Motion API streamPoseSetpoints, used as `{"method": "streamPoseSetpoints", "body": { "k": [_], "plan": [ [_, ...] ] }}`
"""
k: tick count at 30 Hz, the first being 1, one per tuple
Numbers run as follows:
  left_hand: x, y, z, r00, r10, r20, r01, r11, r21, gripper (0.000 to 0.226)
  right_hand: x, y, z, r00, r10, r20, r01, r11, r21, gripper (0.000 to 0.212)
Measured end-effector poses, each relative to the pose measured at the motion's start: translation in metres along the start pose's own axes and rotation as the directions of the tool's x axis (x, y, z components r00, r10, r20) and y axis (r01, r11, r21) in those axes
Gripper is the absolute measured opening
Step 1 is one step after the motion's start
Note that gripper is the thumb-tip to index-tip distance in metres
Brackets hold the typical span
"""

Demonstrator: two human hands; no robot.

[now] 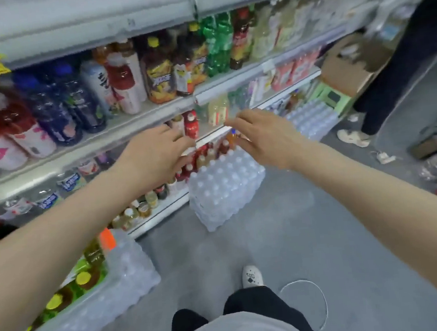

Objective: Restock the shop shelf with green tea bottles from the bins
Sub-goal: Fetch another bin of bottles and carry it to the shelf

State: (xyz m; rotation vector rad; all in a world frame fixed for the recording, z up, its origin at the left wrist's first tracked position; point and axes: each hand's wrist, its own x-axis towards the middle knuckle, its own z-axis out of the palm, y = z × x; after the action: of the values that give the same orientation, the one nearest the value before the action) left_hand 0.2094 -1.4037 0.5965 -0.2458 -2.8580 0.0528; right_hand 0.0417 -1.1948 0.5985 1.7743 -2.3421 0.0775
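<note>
Bottles with green labels and yellow caps (84,278) lie packed together at the lower left, under my left forearm and behind a wrapped water pack. Both my arms reach out toward the white shop shelf (128,126). My left hand (157,150) hovers in front of the shelf's lower rows with its fingers loosely extended and nothing in it. My right hand (262,134) is level with it, a little to the right, fingers spread and empty. Between the two hands stand small red-capped bottles (191,125) and pale bottles (217,110). The picture is blurred.
Shrink-wrapped water packs sit on the floor below my hands (225,188), at the lower left (117,289) and further along the aisle (311,119). A cardboard box (354,64) and another person's legs (391,82) are at the right. A thin cable (323,296) loops by my shoe (252,275).
</note>
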Motion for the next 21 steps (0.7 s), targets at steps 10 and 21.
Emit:
{"method": "streamPoseSetpoints", "body": {
  "k": [10, 21],
  "plan": [
    [0.212, 0.134, 0.034, 0.918, 0.367, -0.152, -0.386, 0.915, -0.119, 0.023, -0.2, 0.127, -0.021, 0.864, 0.503, -0.01, -0.502, 0.861, -0.084, 0.039],
    [0.435, 0.349, 0.101, 0.728, 0.644, -0.237, -0.686, 0.685, -0.245, 0.039, -0.415, 0.256, -0.051, 0.557, 0.83, -0.022, -0.821, 0.546, -0.166, 0.039]
  ]
}}
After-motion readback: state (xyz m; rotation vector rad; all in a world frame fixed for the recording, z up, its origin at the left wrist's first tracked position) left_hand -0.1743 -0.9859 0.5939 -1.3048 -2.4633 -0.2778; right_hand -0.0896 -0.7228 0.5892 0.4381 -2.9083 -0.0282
